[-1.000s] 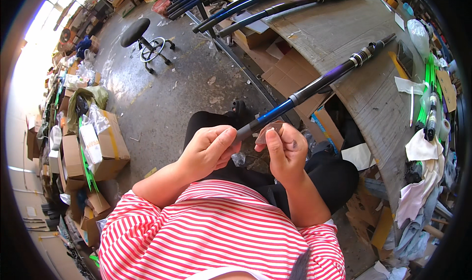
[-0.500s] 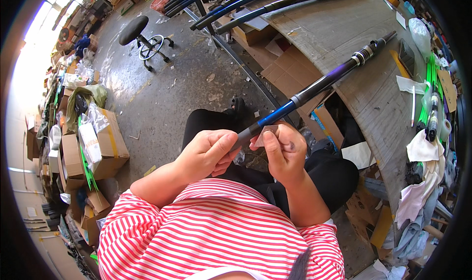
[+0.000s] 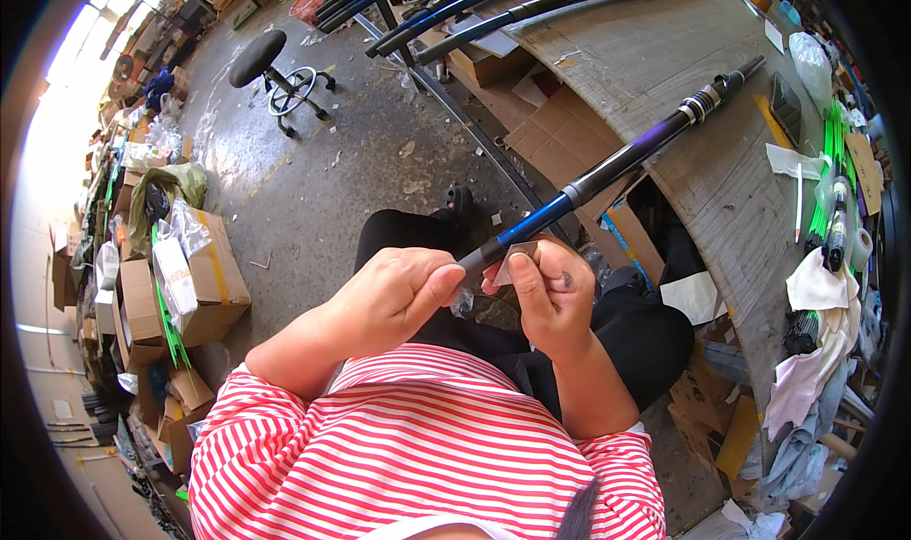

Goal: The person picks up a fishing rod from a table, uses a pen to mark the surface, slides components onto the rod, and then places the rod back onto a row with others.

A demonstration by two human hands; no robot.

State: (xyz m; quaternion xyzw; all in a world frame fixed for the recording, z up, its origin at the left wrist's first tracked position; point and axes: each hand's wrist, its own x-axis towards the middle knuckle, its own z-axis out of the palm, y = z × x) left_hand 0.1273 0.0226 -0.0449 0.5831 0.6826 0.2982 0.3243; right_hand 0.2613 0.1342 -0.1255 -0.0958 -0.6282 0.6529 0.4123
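A blue and black fishing rod (image 3: pixel 609 171) slants from my lap up to the right, its far part lying over the grey table. My left hand (image 3: pixel 410 288) is closed around the grey butt end of the rod, with the fingers mostly hidden behind it. Close by, my right hand (image 3: pixel 550 293) is bent in at the rod's near side. Between its thumb and fingers it pinches a small, thin, see-through piece (image 3: pixel 512 261), like a sticker or a bit of film, held against or right beside the rod.
Further rods (image 3: pixel 569 7) lie at the top of the table (image 3: pixel 707 194). Green rods (image 3: pixel 824 194), cloths (image 3: pixel 807 350) and plastic bags line its right edge. A black stool (image 3: pixel 258 59) stands on the floor at upper left, cartons (image 3: pixel 213 279) at left.
My left hand has turned over the butt end, bringing its back and knuckles upward. The right hand and the see-through piece have stayed almost in place.
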